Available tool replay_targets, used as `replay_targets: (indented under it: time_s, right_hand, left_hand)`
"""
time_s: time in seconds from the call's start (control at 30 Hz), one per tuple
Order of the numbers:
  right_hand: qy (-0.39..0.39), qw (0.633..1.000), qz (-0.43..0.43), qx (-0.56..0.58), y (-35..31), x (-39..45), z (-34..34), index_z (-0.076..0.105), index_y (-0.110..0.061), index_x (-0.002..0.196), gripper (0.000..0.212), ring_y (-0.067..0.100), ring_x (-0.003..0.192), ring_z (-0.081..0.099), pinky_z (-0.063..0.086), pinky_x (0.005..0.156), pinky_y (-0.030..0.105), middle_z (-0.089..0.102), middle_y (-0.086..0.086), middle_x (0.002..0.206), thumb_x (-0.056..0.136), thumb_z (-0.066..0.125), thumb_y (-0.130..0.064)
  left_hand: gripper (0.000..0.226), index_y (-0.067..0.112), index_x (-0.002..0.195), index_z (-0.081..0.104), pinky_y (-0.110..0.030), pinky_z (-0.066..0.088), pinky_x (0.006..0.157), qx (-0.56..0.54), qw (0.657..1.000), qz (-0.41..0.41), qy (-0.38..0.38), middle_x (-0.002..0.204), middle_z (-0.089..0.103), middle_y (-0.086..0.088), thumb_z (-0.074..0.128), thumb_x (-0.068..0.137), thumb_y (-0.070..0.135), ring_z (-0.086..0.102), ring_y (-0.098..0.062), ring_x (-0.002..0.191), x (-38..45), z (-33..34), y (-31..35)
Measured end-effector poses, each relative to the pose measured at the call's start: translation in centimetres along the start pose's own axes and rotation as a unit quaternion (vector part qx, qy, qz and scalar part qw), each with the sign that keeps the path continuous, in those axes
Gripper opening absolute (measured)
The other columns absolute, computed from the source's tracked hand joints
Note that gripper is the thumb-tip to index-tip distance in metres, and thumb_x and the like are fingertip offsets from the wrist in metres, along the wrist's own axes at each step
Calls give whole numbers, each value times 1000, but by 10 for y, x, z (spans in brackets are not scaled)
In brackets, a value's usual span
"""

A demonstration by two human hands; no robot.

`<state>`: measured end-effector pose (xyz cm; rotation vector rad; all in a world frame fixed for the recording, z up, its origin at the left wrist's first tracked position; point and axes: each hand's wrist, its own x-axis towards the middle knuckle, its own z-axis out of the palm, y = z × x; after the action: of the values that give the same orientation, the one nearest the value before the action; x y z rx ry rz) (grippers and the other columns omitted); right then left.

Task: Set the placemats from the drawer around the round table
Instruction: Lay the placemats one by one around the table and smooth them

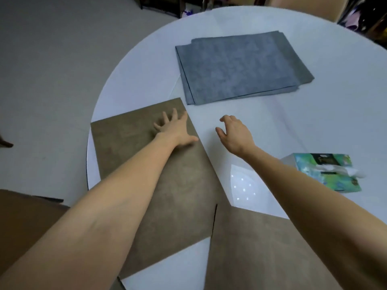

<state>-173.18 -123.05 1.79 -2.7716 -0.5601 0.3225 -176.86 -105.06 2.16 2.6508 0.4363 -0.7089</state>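
Brown mat, left of centre: one brown placemat (146,174) lies flat at the table's left edge, its far corner under the left hand (174,130).
Left hand: fingers spread, palm pressed on the mat, gripping nothing; it looks to be smoothing or squaring the mat.
Right hand: the right hand (234,135) hovers just above bare tabletop beside that mat, fingers loosely curled and apart, empty.
Second brown mat: another brown placemat (261,248) sits at the bottom of the frame, its corner touching or just overlapping the first.
Grey stack, upper middle: a pile of grey placemats (240,65) waits nearer the middle of the round table (314,111), not dealt out; offset edges show several, how many I cannot tell.
Tissue box: a green-patterned tissue box (326,172) stands at the right, well apart from the mats.
Progress: two places look laid, and the grey stack is left to spread round the far side. Early to midway, I'd say.
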Motion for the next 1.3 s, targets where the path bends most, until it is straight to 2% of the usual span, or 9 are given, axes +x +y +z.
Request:
replay_targets:
  time_s: [0.4, 0.5, 0.6, 0.8, 0.97, 1.03, 1.17, 1.23, 1.3]
  right_hand:
    - [-10, 994, -66, -90, -25, 156, 31, 47, -8, 125, 50, 33, 122, 44, 36, 101, 43, 49, 14, 129, 88, 59, -38]
    - [46, 961, -204, -183, -17, 168, 34, 56, -3, 102, 26, 36, 93, 61, 46, 74, 40, 61, 18, 102, 86, 60, -22]
    - [63, 907, -285, -305, -5, 170, 40, 58, -5, 83, 15, 29, 60, 62, 39, 47, 27, 62, 12, 73, 71, 67, -5]
    - [85, 952, -138, -259, 15, 166, 23, 58, -2, 97, 23, 35, 82, 65, 46, 67, 38, 63, 17, 90, 75, 52, 5]
    - [32, 973, -74, -215, 13, 156, -1, 58, -2, 108, 30, 41, 89, 61, 35, 64, 37, 64, 22, 104, 83, 43, 9]
    - [24, 970, -105, -217, 8, 136, -12, 57, -4, 116, 35, 41, 94, 61, 41, 68, 39, 64, 20, 108, 86, 42, 6]
    - [26, 969, -134, -205, 9, 90, -37, 53, -11, 125, 38, 38, 101, 61, 45, 73, 41, 60, 14, 116, 90, 41, -1]
    - [46, 972, -145, -180, 9, 66, -50, 55, -10, 120, 33, 37, 97, 62, 44, 70, 41, 62, 14, 112, 90, 42, -3]
    - [76, 973, -154, -152, 9, 44, -65, 59, -8, 112, 30, 39, 87, 64, 45, 65, 41, 65, 15, 103, 86, 46, 0]
  left_hand:
    - [124, 31, 154, -6, -74, 13, 106, 37, 999, -6, -17, 161, -16, -1, 72, 66, 68, -12, -38, 147, 40, 15, -8]
    - [125, 29, 154, -5, -74, 17, 105, 50, 998, -9, -26, 161, -13, -2, 73, 65, 68, -8, -39, 147, 42, 11, -5]
    - [125, 29, 154, -3, -74, 20, 104, 56, 998, -11, -32, 161, -12, -3, 73, 64, 67, -7, -39, 146, 44, 10, -5]
    - [125, 28, 155, -3, -74, 21, 104, 61, 997, -11, -35, 161, -10, -4, 74, 64, 67, -6, -40, 146, 45, 8, -6]
    - [123, 28, 154, 3, -74, 19, 105, 40, 998, -22, -51, 161, -7, -3, 78, 63, 62, -5, -40, 146, 43, 6, -6]
    - [117, 27, 154, 7, -69, 16, 110, 3, 1000, -11, 7, 162, -4, -4, 80, 67, 54, -1, -37, 148, 36, 1, -4]
    - [107, 24, 155, 6, -53, 5, 119, 43, 948, 119, 292, 163, 6, -3, 72, 75, 50, 5, -27, 150, 16, -20, 16]
    - [84, 23, 152, 22, -47, 12, 119, 97, 951, 153, 250, 158, 27, -2, 64, 84, 49, 19, -24, 148, 6, -36, 33]
    - [36, 23, 127, 55, -39, 37, 99, 127, 959, 152, 205, 130, 60, -5, 55, 94, 36, 51, -28, 126, -9, -52, 51]
